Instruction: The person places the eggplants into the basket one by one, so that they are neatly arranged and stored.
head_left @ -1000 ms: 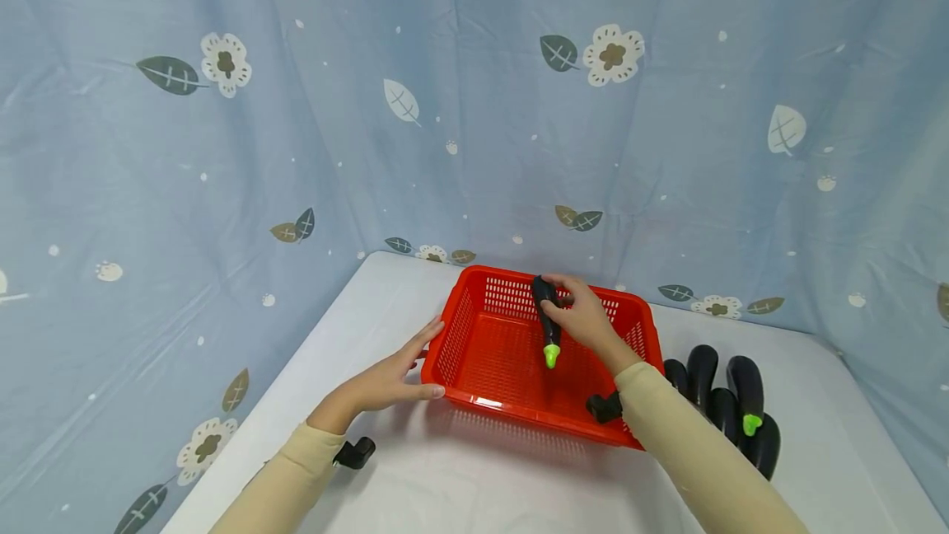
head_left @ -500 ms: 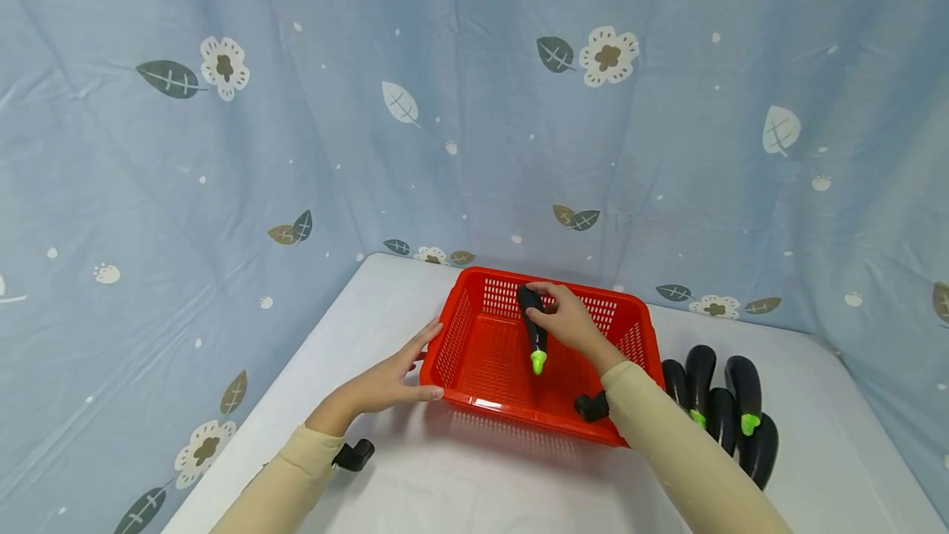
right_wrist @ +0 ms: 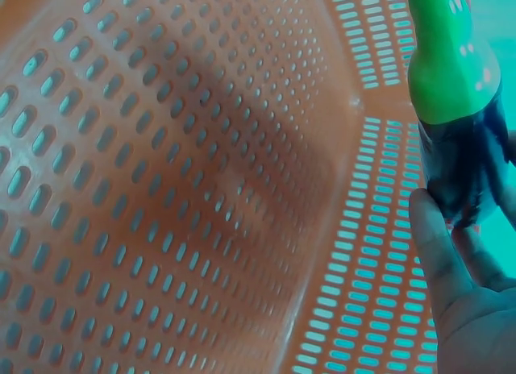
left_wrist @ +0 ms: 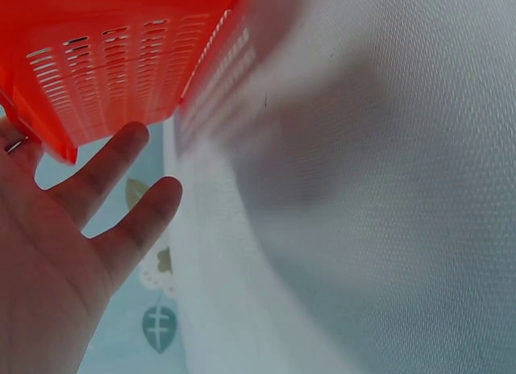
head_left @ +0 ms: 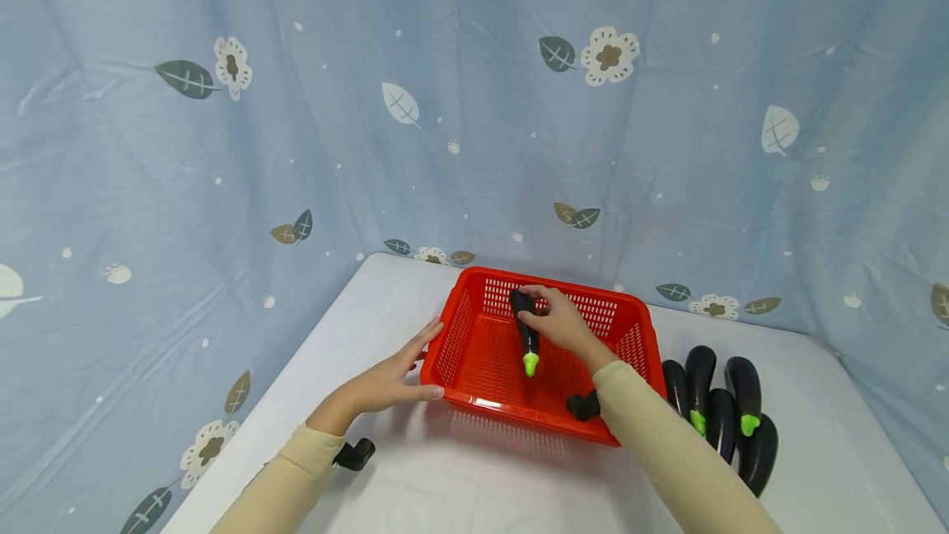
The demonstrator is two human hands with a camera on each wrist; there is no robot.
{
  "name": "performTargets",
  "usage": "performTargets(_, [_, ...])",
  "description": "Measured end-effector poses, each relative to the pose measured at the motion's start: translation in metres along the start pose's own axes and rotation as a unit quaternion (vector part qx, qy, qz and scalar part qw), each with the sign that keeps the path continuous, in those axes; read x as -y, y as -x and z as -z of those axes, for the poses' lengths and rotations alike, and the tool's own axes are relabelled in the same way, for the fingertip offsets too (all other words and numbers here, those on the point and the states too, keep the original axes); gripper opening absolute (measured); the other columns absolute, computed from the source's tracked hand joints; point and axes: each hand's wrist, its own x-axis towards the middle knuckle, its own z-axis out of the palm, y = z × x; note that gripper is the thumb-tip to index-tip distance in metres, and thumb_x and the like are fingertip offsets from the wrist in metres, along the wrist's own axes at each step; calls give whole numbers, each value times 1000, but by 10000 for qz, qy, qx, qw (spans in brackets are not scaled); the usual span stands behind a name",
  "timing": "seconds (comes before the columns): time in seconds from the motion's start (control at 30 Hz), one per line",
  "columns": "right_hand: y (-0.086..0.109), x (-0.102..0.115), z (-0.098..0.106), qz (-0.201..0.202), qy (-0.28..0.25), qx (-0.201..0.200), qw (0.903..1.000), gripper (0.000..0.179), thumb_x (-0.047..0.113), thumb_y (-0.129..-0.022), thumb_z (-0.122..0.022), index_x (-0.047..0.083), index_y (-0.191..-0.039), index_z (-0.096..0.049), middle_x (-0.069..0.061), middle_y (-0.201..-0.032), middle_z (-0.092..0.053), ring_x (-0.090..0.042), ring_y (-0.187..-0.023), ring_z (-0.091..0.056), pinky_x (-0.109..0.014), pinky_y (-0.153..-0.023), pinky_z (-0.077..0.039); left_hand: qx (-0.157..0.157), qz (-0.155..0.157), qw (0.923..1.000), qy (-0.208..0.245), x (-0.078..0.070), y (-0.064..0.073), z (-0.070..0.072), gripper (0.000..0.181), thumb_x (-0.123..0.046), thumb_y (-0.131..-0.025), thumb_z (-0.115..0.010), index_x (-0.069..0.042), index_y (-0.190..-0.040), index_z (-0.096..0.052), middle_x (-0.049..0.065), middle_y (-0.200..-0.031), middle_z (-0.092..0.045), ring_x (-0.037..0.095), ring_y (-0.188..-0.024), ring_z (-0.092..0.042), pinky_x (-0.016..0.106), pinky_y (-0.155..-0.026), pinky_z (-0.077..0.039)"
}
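A red perforated plastic basket (head_left: 485,357) stands at the middle of the white table. My right hand (head_left: 562,325) reaches over its right side and pinches a dark eggplant (head_left: 529,339) between thumb and fingers, green stem end toward me. In the right wrist view the eggplant's bright green cap (right_wrist: 453,64) points up, above the perforated basket floor (right_wrist: 161,229). At the basket's left end, my left hand (head_left: 385,381) rests against the rim with fingers and thumb spread. Its straight fingers (left_wrist: 105,176) show beside the basket wall (left_wrist: 121,76) in the left wrist view.
To the right of the basket lie several more dark eggplants (head_left: 744,386) grouped on the white table (head_left: 445,476). Behind and to the left hangs a blue curtain (head_left: 482,105) printed with leaves and flowers. Black camera mounts (head_left: 354,455) stick out from both wrists.
My right hand has carried the eggplant leftward and slightly toward me over the basket. The left hand has stayed at the basket's left rim.
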Motion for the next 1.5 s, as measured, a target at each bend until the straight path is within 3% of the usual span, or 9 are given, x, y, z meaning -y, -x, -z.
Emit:
performTargets(0.8, [-15, 6, -17, -275, 308, 260, 9988, 50, 21, -96, -71, 14, -144, -58, -14, -142, -56, -30, -110, -61, -45, -93, -55, 47, -52, 9999, 103, -2, -2, 3, 101, -40, -91, -74, -23, -165, -7, -4, -171, 1, 34, -140, -42, 60, -111, -38])
performTargets(1.1, [-24, 8, -23, -353, 371, 382, 9980, 51, 24, -96, -71, 14, -144, -58, -13, -141, -57, -30, -119, -57, -47, -99, -51, -6, -62, 10000, -27, -1, -2, 3, 102, -41, -91, -75, -24, -165, -7, -3, -171, 1, 33, -140, -43, 57, -111, -39])
performTargets(1.5, [-29, 12, -33, -505, 72, 564, 9971, 50, 19, -95, -73, 11, -142, -58, -19, -137, -58, -26, -98, -66, -38, -82, -60, -31, -35, 10000, 6, -2, -2, 3, 101, -42, -91, -74, -24, -165, -7, -3, -171, 0, 34, -140, -44, 56, -110, -41])
